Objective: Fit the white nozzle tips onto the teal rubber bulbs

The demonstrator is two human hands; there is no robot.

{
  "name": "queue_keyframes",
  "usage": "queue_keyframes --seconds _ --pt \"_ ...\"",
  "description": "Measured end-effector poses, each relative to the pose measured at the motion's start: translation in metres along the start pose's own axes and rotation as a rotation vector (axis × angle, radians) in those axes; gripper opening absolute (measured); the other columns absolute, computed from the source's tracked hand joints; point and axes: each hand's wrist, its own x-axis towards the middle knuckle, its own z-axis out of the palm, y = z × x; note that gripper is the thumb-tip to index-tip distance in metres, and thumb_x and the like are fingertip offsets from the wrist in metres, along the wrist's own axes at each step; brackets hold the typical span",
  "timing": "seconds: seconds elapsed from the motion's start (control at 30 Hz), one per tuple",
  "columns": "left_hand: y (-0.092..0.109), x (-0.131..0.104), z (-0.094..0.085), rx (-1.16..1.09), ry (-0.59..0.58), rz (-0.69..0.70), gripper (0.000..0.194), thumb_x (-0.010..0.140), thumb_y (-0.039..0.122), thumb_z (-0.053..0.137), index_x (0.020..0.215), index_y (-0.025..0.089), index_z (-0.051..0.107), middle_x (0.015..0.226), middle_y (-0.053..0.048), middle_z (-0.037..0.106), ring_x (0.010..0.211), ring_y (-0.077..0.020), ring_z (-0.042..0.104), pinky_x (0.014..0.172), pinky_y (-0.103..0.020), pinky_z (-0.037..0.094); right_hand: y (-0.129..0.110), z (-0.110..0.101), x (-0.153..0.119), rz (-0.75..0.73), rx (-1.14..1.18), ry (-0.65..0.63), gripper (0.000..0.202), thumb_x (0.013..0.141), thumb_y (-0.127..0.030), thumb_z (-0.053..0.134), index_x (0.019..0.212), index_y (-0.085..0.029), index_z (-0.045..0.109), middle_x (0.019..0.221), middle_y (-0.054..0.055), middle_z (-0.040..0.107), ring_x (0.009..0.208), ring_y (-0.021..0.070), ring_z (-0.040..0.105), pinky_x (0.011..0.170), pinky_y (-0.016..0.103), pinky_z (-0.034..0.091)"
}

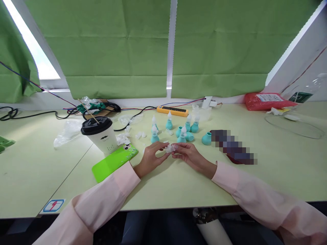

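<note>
My left hand (152,158) and my right hand (192,158) meet above the table, each in a fingertip pinch on one small clear plastic nozzle piece (169,148). Whether it is one part or two joined ones, I cannot tell. Just beyond my fingers stand several teal rubber bulbs with clear pointed tips, among them a near one (154,136) and one (181,137) behind my right hand. A bare teal bulb (206,138) lies on its side to the right. Loose clear plastic parts (140,135) lie beyond my left hand.
Left of my hands, a paper cup (103,141) with black lid and stick stands by a green phone (114,163). At the back are a yellow power strip (172,111), cables and a red package (267,101). A blurred dark object (233,148) lies right.
</note>
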Motion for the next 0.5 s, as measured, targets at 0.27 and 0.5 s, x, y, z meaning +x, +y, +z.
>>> queue_keyframes --seconds 0.27,0.5 --pt "-0.0026 -0.0006 -0.0066 0.398 -0.071 0.426 0.014 0.073 0.020 0.051 0.084 0.012 0.054 0.071 -0.006 0.061 0.064 -0.0143 0.055 0.052 -0.026 0.046 0.0038 0.0014 -0.0023 0.007 -0.033 -0.019 0.013 0.065 -0.025 0.064 0.073 -0.015 0.066 0.066 0.002 0.059 0.059 0.0089 0.054 0.060 0.026 0.048" --pt "-0.0038 -0.0017 -0.0031 0.321 -0.049 0.241 0.027 0.074 0.025 0.051 0.098 0.014 0.050 0.088 -0.008 0.061 0.078 -0.0158 0.056 0.061 -0.026 0.048 0.0007 0.0018 -0.0019 -0.021 -0.014 -0.010 0.012 0.064 -0.025 0.064 0.072 -0.015 0.064 0.068 0.001 0.059 0.063 0.0101 0.055 0.061 0.026 0.049"
